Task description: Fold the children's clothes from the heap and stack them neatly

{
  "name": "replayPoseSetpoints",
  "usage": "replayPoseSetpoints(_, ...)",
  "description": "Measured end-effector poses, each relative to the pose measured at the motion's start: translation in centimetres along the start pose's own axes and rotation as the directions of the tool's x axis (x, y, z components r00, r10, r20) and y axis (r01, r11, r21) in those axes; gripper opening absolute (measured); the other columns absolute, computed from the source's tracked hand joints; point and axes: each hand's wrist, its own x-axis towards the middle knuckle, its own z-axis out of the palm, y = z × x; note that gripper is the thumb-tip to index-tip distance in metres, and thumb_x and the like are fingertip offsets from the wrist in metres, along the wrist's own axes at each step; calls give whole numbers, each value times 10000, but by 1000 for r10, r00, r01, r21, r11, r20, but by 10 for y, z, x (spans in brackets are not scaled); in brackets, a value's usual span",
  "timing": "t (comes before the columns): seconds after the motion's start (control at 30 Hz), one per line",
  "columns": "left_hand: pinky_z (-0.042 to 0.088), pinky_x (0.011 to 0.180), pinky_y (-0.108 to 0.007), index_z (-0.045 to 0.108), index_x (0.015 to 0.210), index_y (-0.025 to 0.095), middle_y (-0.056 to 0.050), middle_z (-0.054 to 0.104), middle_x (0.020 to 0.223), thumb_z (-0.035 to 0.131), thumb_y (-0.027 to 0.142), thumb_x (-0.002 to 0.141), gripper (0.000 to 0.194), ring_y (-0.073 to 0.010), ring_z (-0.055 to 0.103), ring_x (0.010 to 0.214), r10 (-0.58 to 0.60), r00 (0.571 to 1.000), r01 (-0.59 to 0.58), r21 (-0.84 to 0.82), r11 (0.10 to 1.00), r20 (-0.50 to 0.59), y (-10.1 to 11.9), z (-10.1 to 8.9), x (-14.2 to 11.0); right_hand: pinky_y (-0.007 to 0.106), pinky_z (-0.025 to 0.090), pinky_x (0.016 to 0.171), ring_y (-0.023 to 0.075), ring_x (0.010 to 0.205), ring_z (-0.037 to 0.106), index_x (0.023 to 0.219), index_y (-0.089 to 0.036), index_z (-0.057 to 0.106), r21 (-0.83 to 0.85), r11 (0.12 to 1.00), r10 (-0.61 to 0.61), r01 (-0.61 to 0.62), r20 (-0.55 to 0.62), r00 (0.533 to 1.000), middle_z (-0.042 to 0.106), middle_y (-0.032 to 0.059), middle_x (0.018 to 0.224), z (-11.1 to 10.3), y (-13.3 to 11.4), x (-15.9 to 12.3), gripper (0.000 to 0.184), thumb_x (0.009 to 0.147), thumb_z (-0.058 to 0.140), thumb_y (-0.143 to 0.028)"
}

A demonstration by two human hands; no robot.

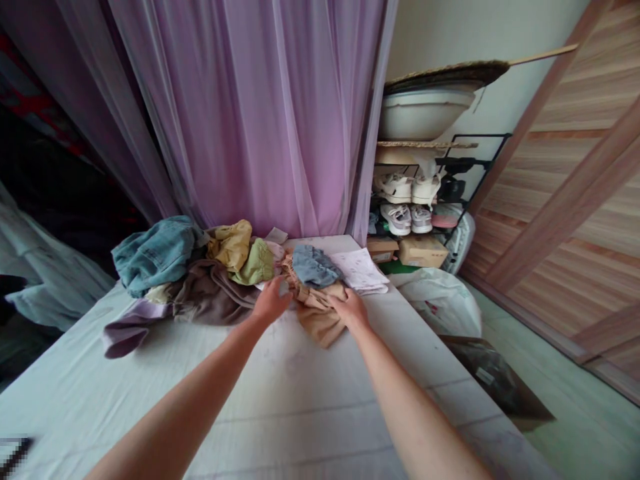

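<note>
My right hand (351, 308) pinches the right side of a tan garment (319, 325) with a gathered edge, which looks like shorts. At the garment's left edge is my left hand (271, 301), its fingers curled closed on the cloth; the fingertips are partly hidden. A crumpled blue-grey garment (315, 265) lies on top, between and beyond my hands. To the left of my left hand a brown garment (213, 293) is heaped beside a green one (255, 262) and a yellow one (231, 245). A white patterned cloth (361, 269) lies flat beyond my right hand.
Denim clothing (155, 253) and a mauve garment (131, 328) lie on the bed (280, 413) at left. A purple curtain (240, 120) hangs behind. Right of the bed stand a shoe rack (483, 163), a white bag (440, 303) and an open cardboard box (533, 403).
</note>
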Motion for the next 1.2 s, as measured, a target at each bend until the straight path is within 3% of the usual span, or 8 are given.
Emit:
replayPoseSetpoints(0.1, 430, 1072, -419, 573, 1257, 181, -138, 584, 1339, 536, 201, 831, 428, -252, 545, 1252, 225, 972, -226, 1, 974, -65, -24, 10, -60, 344, 485, 842, 270, 1026, 631, 1189, -142, 602, -106, 984, -157, 143, -137, 978, 676, 144, 1106, -5, -3, -9, 474, 776, 606, -374)
replayPoseSetpoints(0.17, 451, 1059, -435, 574, 1268, 211, -124, 566, 1367, 477, 189, 865, 415, -247, 540, 1260, 328, 939, -327, 23, 945, -102, -36, 7, -91, 372, 440, 961, 273, 1168, 555, 1254, -142, 570, -188, 924, -367, 334, -184, 912, 611, 163, 1249, -8, -14, -13, 487, 807, 567, -337)
replayPoseSetpoints(0.27, 480, 1031, -443, 612, 1218, 209, -119, 609, 1314, 464, 210, 879, 370, -254, 569, 1225, 326, 938, -322, 53, 945, -115, -49, -6, -115, 398, 377, 1043, 269, 1271, 472, 1297, -168, 548, -291, 800, -564, 525, -66, 823, 524, 149, 1386, -7, -42, -13, 496, 836, 557, -350)
replayPoseSetpoints(0.43, 547, 924, -388, 628, 1154, 184, -94, 711, 1110, 467, 239, 869, 332, -220, 669, 1034, 100, 975, -109, -38, 993, -199, -57, -17, -116, 447, 391, 1006, 313, 1229, 515, 1339, -157, 514, -494, 731, -416, 470, 223, 882, 549, 179, 1362, 7, -85, -3, 611, 822, 589, -473)
replayPoseSetpoints(0.6, 552, 900, -364, 653, 1111, 179, -84, 731, 1049, 462, 257, 865, 321, -206, 685, 978, 45, 980, -73, -142, 987, -192, -56, -15, -114, 356, 465, 863, 271, 1033, 650, 1172, -169, 642, -590, 680, -240, 435, 381, 893, 704, 146, 1121, 5, -96, 12, 351, 861, 511, -266)
replayPoseSetpoints(0.8, 553, 888, -367, 673, 1064, 195, -72, 741, 1012, 484, 256, 850, 291, -210, 693, 953, 4, 983, -43, -206, 978, -185, -53, -17, -114, 331, 468, 844, 255, 1056, 651, 1188, -220, 644, -608, 650, -295, 456, 351, 889, 714, 108, 1141, -20, -104, 20, 370, 874, 450, -210)
replayPoseSetpoints(0.97, 558, 860, -367, 673, 1068, 201, -72, 743, 1009, 480, 280, 852, 300, -213, 696, 941, -32, 988, -3, -222, 975, -153, -50, -18, -113, 383, 478, 872, 276, 1045, 657, 1176, -220, 644, -588, 624, -308, 514, 420, 854, 711, 121, 1128, -12, -87, 1, 342, 871, 493, -254)
replayPoseSetpoints(1.2, 555, 855, -357, 674, 1063, 200, -70, 743, 1016, 467, 299, 859, 307, -206, 694, 935, -39, 989, 5, -238, 971, -140, -49, -18, -113, 520, 338, 1079, 332, 1388, 365, 1459, -230, 392, -505, 577, -488, 641, 416, 767, 361, 162, 1536, -14, -60, -5, 736, 815, 629, -496)
